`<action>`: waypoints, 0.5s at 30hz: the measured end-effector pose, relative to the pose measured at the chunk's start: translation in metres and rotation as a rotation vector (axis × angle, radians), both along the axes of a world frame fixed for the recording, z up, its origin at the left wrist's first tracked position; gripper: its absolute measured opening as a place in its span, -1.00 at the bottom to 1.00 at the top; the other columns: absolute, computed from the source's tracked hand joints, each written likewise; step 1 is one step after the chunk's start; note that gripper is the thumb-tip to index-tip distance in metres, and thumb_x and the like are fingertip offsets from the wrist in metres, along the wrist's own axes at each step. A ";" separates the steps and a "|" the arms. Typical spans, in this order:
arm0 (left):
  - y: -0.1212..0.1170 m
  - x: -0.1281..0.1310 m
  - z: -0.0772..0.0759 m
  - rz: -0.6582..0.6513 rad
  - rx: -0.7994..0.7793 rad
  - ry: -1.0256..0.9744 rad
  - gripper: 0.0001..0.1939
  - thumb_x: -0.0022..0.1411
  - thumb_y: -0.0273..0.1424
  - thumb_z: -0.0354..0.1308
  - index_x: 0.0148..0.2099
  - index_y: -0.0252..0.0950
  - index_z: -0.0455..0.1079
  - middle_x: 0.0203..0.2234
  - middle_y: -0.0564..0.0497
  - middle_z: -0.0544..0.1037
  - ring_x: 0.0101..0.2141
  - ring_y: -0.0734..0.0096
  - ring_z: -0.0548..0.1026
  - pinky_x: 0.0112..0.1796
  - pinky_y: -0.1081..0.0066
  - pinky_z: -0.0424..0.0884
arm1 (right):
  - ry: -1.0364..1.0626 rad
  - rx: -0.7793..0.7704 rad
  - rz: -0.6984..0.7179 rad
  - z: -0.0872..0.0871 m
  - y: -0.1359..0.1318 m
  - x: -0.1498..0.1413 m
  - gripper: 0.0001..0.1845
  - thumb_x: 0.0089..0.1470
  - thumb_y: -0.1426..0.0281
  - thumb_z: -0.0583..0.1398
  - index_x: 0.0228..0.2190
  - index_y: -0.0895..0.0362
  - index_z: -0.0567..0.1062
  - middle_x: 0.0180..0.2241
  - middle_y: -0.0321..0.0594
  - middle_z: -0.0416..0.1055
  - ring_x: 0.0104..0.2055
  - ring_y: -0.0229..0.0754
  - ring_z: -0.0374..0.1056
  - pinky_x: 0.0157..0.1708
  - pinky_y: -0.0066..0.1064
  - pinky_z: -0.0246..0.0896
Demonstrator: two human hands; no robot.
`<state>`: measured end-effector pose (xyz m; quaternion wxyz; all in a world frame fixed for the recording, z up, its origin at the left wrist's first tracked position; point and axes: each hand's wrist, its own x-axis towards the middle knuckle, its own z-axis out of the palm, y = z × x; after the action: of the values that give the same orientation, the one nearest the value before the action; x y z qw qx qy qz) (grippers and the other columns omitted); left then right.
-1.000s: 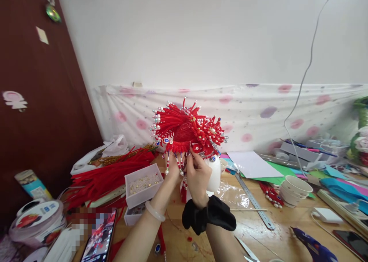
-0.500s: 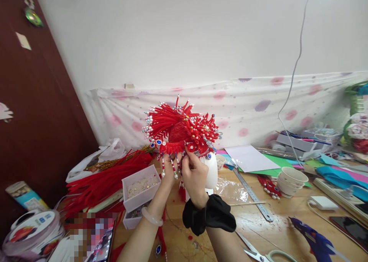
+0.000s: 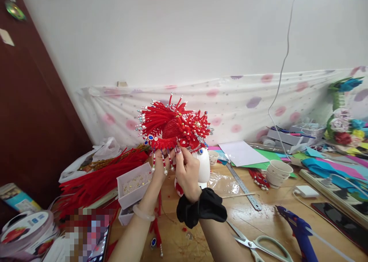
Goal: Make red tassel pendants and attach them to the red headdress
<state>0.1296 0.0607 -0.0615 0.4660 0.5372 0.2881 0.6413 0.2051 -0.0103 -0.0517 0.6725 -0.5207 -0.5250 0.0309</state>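
Note:
A red headdress made of pipe cleaners, pearls and blue gems sits on a white stand in the middle of the wooden table. My left hand, with a pale bangle on the wrist, reaches up to its lower front edge among the hanging bead strands. My right hand, with a black scrunchie on the wrist, pinches the headdress's rim beside it. Both hands have their fingers closed on the rim and its beads.
Red pipe cleaners and white bead boxes lie at the left. A phone and a tub are at the lower left. Scissors, a blue glue gun, a metal ruler, paper cups and coloured paper are at the right.
The view has swung right and up, so everything has slid left and the scissors have come into sight. Both hands stay at the headdress's front rim, fingers shifting slightly.

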 end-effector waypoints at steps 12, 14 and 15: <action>-0.001 0.002 0.007 0.065 0.046 0.086 -0.69 -0.12 -0.22 0.42 -0.47 -0.26 0.38 -0.60 0.12 0.48 -0.48 0.40 0.47 -0.35 0.43 0.40 | 0.096 -0.028 0.084 0.006 -0.002 0.005 -0.56 0.30 0.17 -0.05 -0.55 0.09 0.28 -0.62 -0.39 0.22 -0.56 -0.31 0.09 -0.51 -0.44 -0.10; 0.002 0.002 0.006 0.073 0.040 0.089 -0.67 -0.15 -0.20 0.43 -0.46 -0.26 0.38 -0.57 0.11 0.49 -0.47 0.40 0.47 -0.35 0.43 0.40 | 0.107 -0.029 0.097 0.006 -0.003 0.005 -0.56 0.30 0.17 -0.04 -0.55 0.09 0.27 -0.62 -0.39 0.23 -0.55 -0.31 0.10 -0.50 -0.44 -0.09; 0.003 0.002 0.005 0.076 0.037 0.088 -0.66 -0.15 -0.19 0.43 -0.45 -0.26 0.39 -0.55 0.10 0.51 -0.45 0.40 0.47 -0.33 0.43 0.40 | 0.113 -0.030 0.101 0.007 -0.004 0.005 -0.57 0.30 0.17 -0.04 -0.56 0.09 0.27 -0.62 -0.39 0.23 -0.55 -0.31 0.10 -0.50 -0.44 -0.08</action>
<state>0.1312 0.0637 -0.0566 0.4180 0.5620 0.3168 0.6396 0.2105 -0.0139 -0.0452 0.6907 -0.5010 -0.5114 0.1022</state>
